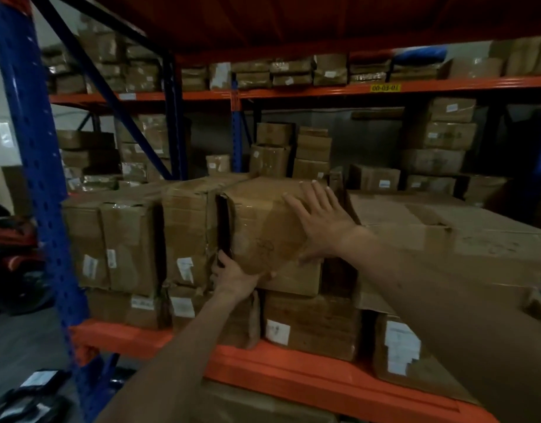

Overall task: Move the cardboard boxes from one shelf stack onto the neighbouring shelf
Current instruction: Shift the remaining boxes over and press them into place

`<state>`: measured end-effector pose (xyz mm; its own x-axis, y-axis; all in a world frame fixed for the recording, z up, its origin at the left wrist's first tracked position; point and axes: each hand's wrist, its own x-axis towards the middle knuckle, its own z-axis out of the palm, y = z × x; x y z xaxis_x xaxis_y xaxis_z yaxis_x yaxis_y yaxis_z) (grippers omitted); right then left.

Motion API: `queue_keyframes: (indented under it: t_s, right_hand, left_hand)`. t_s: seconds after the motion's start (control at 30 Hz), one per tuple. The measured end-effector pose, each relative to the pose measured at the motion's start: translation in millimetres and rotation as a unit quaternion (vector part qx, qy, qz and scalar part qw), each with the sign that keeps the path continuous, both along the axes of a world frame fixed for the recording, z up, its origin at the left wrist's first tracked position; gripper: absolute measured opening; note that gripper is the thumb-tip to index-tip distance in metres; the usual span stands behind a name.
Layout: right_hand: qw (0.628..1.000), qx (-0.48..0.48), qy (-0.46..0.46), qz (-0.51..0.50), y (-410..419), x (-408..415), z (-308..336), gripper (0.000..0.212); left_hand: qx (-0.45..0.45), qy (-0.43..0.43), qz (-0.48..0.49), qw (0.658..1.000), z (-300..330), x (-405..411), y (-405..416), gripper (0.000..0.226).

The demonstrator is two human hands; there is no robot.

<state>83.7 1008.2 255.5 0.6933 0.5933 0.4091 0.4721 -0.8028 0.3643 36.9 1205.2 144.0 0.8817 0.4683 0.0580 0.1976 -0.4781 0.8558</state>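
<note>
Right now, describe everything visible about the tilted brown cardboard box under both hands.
The tilted brown cardboard box is creased and wrapped in glossy tape, with faint scribbles on its front. It leans out of the top row on the orange shelf beam, its left edge gaping darkly beside a neighbouring box. The left hand grips its lower left corner; the right hand lies flat on its upper right face.

Things around the shelves

A tall blue post (pixel 34 166) with little holes stands at the left; a yellow tag (pixel 385 87) with numbers sticks on the far orange bar; something red and black (pixel 10 239) sits blurry beside the post; grey floor (pixel 25 346) lies below.
</note>
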Motion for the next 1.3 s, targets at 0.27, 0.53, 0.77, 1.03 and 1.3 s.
queue_keyframes:
  t_s: [0.27,0.53,0.77,1.03,1.3]
  right_hand:
    - [0.984,0.136,0.059,-0.099,10,28,-11,0.138]
    - [0.947,0.274,0.063,-0.157,-4,27,-21,0.135]
    - [0.858,0.487,0.087,-0.139,5,2,-75,0.131]
    - [0.803,0.568,0.114,-0.139,8,-9,-98,0.129]
    - [0.731,0.657,0.135,-0.121,5,-28,-158,0.109]
  left_hand:
    - [-0.108,-0.012,-0.134,0.985,-19,59,44,0.163]
    - [-0.168,-0.106,-0.16,0.967,7,76,43,0.137]
    - [0.115,-0.158,-0.229,0.954,94,63,64,0.116]
    - [0.271,-0.114,-0.225,0.929,129,55,42,0.115]
    - [0.394,-0.087,-0.22,0.888,128,57,-6,0.113]
